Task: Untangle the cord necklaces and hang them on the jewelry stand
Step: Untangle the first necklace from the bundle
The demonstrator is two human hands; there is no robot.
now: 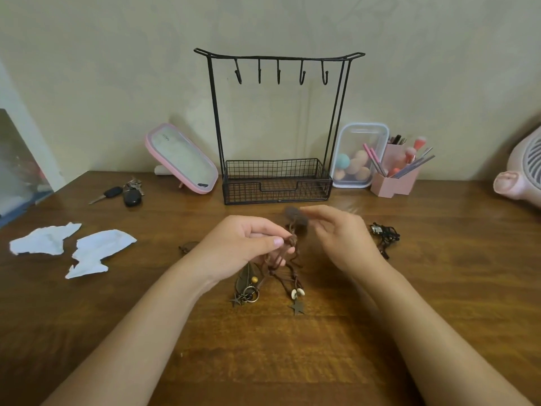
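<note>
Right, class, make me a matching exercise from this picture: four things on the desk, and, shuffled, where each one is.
1 keys
2 sponges
3 brushes
4 brown necklaces

a in the pink holder
b gripped by the left hand
c in the clear box
d lying left of the mirror

Pairs: 1-d, 2-c, 3-a, 4-b
</note>
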